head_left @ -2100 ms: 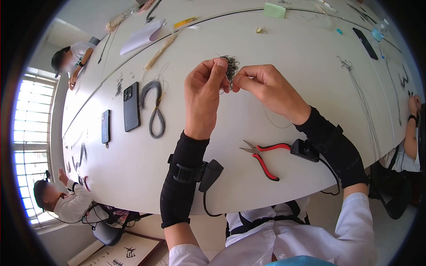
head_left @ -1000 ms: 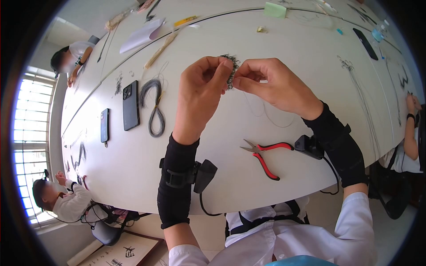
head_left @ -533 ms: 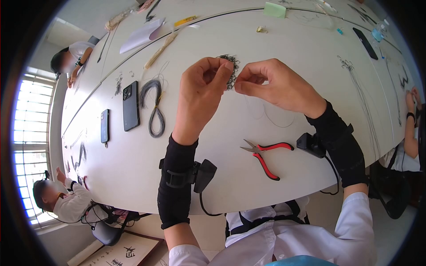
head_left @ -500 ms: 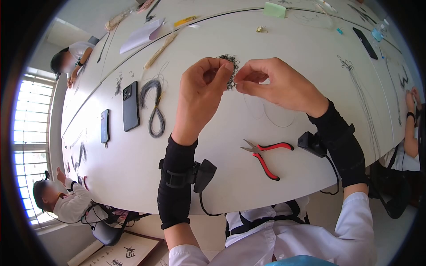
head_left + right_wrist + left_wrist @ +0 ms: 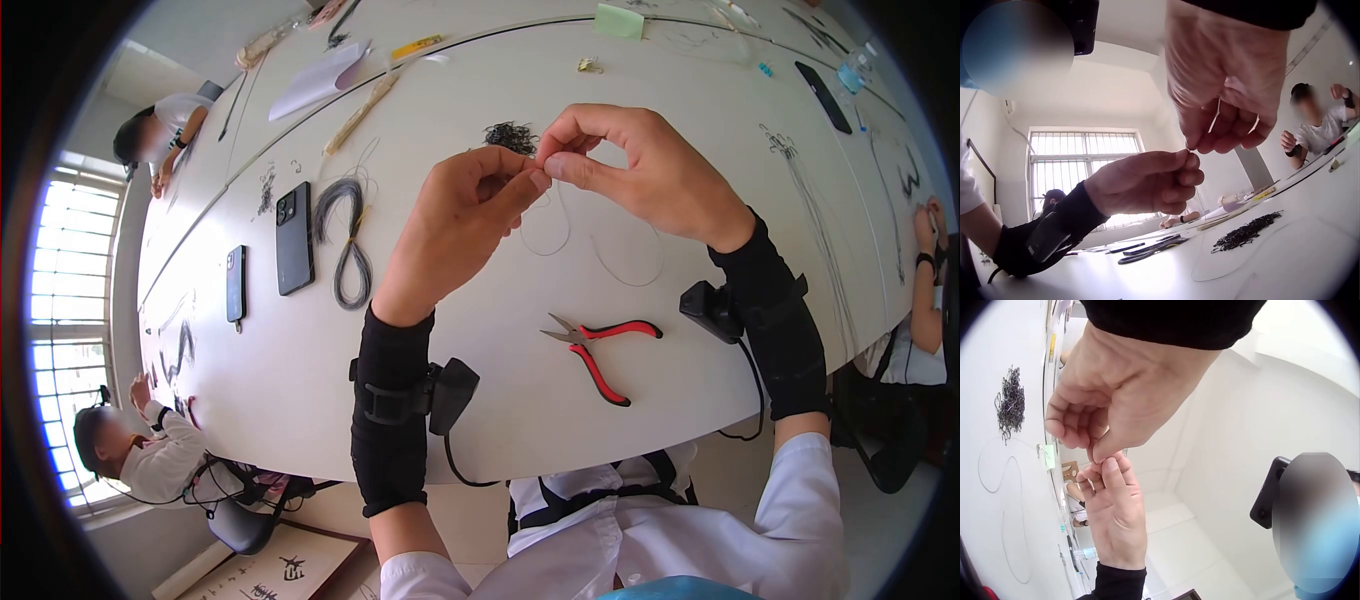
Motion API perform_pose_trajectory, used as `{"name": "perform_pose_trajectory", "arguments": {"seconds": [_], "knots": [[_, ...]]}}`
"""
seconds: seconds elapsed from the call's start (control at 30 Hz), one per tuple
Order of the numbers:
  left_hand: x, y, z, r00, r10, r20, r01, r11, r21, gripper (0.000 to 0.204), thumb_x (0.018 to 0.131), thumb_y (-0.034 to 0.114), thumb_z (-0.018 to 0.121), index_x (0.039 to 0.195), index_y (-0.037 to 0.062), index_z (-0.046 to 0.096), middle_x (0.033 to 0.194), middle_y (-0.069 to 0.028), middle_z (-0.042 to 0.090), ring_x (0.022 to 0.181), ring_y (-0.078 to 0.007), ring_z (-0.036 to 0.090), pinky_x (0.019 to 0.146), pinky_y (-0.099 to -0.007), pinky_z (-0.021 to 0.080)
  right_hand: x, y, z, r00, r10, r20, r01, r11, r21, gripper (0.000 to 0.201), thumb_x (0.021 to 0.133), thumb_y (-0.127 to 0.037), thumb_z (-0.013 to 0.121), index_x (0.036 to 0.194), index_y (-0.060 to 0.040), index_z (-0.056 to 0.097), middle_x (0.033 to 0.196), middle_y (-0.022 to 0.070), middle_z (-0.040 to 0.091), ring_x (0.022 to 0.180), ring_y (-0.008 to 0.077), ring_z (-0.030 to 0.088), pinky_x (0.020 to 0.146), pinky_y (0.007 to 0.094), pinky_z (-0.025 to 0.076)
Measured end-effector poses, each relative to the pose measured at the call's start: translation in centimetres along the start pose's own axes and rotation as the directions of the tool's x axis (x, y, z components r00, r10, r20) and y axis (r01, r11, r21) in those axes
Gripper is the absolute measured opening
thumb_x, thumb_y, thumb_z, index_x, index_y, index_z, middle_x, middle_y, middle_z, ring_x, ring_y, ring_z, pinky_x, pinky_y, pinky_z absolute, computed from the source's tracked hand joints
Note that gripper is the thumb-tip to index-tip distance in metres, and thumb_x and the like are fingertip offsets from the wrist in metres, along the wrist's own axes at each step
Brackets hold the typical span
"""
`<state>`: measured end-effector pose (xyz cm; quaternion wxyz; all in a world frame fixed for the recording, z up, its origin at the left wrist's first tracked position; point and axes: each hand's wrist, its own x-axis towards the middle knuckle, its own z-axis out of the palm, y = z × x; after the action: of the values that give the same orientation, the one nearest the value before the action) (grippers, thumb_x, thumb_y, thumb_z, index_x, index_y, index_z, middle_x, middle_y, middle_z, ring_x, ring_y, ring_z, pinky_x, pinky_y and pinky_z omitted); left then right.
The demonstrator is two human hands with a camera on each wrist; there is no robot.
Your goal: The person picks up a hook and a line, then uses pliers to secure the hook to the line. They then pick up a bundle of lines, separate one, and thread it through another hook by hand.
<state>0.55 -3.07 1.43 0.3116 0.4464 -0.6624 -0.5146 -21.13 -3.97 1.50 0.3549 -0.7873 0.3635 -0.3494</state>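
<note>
In the head view my left hand [image 5: 465, 205] and right hand [image 5: 650, 170] meet at the fingertips above the table. Thumb and index of the left pinch a tiny dark piece that looks like a fish hook [image 5: 1189, 150], mostly covered by the fingers. The right thumb and index pinch at the same spot, where a thin clear fishing line [image 5: 548, 253] hangs down and curls over the table. Just behind the fingertips lies a heap of small dark hooks [image 5: 511, 137], also seen as a black pile [image 5: 1011, 403] in the left wrist view.
Red-handled pliers [image 5: 590, 345] lie open in front of me. To the left are a tied coil of dark line [image 5: 352, 245] and two phones [image 5: 295, 240]. Hooks with long lines [image 5: 785, 150] lie at the right. Other people sit around the table [image 5: 500, 400].
Both hands have come off the heap of hooks, which now shows fully. The left moved toward me, the right up and slightly right, and their fingertips now meet.
</note>
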Motion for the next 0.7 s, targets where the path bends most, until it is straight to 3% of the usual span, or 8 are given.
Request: {"name": "perform_pose_trajectory", "arguments": {"seconds": [0.1,0.2,0.3,0.7], "knots": [[-0.11,0.19,0.07,1.0,-0.002,0.001,0.002,1.0,-0.014,0.03,0.102,0.026,0.066,0.095,-0.0029,0.067,0.073,0.0007,0.056,0.068,-0.0078,0.049,0.065,-0.023,0.042,-0.09,0.39,0.44,0.999,-0.029,-0.034,0.029,0.999,-0.017,0.017,0.1,-0.017,0.063,0.103,0.0001,0.064,0.087,0.0085,0.068,0.079,0.017,0.062,0.076,0.0309,0.052],[-0.09,0.36,0.02,1.0,-0.013,0.004,0.013,0.999,-0.037,0.029,0.102,0.026,0.065,0.095,-0.0029,0.067,0.073,0.0005,0.056,0.069,-0.0081,0.049,0.066,-0.0232,0.042,-0.19,-0.39,0.15,0.997,0.07,0.045,-0.067,0.995,-0.07,0.015,0.104,-0.017,0.058,0.107,-0.0022,0.059,0.096,0.0066,0.065,0.089,0.0167,0.061,0.087,0.0306,0.05],[-0.13,0.56,-0.1,1.0,-0.007,0.005,0.007,0.998,-0.067,0.027,0.102,0.024,0.064,0.098,-0.0031,0.068,0.075,0.0002,0.057,0.07,-0.0084,0.05,0.068,-0.0238,0.042,-0.13,0.22,0.56,1.0,-0.03,0.01,0.03,0.996,-0.085,0.015,0.105,-0.017,0.056,0.107,-0.0022,0.057,0.095,0.0077,0.063,0.089,0.018,0.06,0.086,0.0311,0.05],[0.09,-0.3,-0.02,0.997,0.07,-0.027,-0.074,0.981,-0.181,0.021,0.1,0.017,0.064,0.102,-0.0035,0.069,0.089,-0.0047,0.067,0.084,-0.0123,0.06,0.081,-0.0279,0.046,-0.12,0.26,0.69,1.0,-0.011,-0.018,0.009,0.996,-0.087,0.014,0.105,-0.015,0.055,0.108,-0.0023,0.057,0.095,0.0076,0.063,0.092,0.018,0.06,0.088,0.0311,0.049]]}}
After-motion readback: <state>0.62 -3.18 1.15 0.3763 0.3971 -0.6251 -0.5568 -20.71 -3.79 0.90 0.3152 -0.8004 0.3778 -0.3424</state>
